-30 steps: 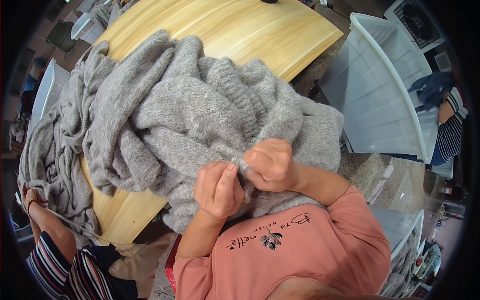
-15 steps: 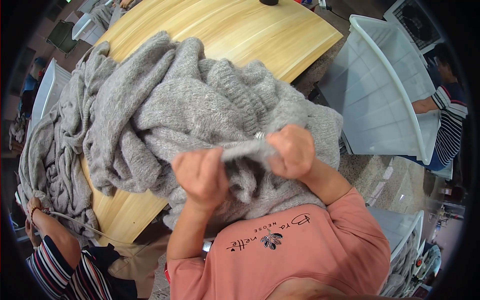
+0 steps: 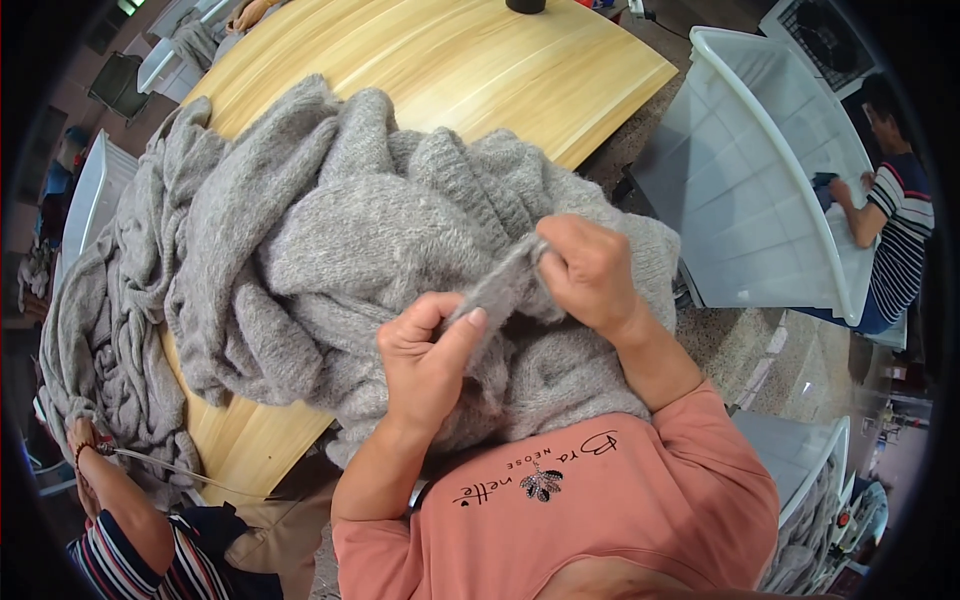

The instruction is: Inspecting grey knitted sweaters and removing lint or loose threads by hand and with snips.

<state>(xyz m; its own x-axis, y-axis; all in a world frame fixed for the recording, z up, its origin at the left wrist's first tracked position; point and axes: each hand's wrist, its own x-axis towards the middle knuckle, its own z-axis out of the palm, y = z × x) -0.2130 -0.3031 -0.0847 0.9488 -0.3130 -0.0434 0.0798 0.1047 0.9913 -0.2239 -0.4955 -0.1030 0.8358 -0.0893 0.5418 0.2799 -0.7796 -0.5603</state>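
A heap of fuzzy grey knitwear (image 3: 370, 230) lies in thick folds over the near side of the table and spills toward my body. My left hand (image 3: 425, 365) pinches a narrow grey knit band (image 3: 500, 282), its thumb on top. At the band's upper right end, my right hand (image 3: 590, 275) is closed on it in a fist. The band runs slanted between the two hands, raised a little over the heap. Whether it is a cuff, a hem or another edge I cannot tell.
The wooden table (image 3: 480, 60) stretches away with a dark round object (image 3: 525, 5) at its far edge. A large white bin (image 3: 740, 180) stands at right, a person (image 3: 895, 210) beside it. At lower left, another person's hand (image 3: 85, 440) touches more grey knitwear (image 3: 120, 330).
The band has gone from nearly level to slanted, my right hand up, my left hand turned thumb-up and shifted right. The person by the bin now holds something dark.
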